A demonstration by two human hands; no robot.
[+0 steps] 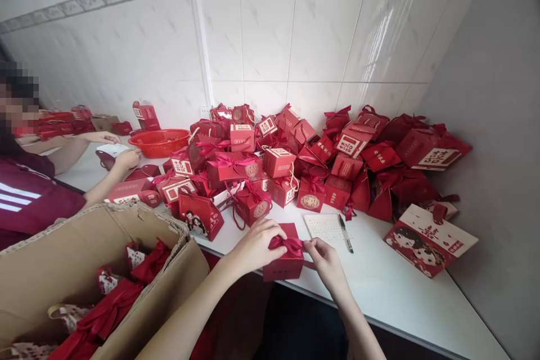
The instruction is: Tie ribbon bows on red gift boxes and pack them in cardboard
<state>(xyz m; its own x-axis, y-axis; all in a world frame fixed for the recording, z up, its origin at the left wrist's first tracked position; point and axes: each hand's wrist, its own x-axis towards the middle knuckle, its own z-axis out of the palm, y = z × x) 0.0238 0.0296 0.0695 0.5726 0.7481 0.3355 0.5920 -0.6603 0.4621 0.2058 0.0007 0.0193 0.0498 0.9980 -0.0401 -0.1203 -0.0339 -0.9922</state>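
Note:
A small red gift box [283, 269] sits at the table's front edge, with a dark pink ribbon bow [292, 244] tied across its top. My left hand [260, 242] rests over the box's left side, its fingers closed on the bow near the knot. On the right, my right hand [324, 259] pinches the ribbon's right side between thumb and finger. Just behind my right hand lie a sheet of paper with handwriting [321, 227] and a black pen [346, 233].
A heap of red gift boxes [278, 162] lines the wall. A printed box [430, 241] stands at right. An open cardboard carton [169, 287] with ribboned boxes is at lower left. Beyond, a co-worker's hands [129, 158] hold a white-and-red box near a red basin [162, 149].

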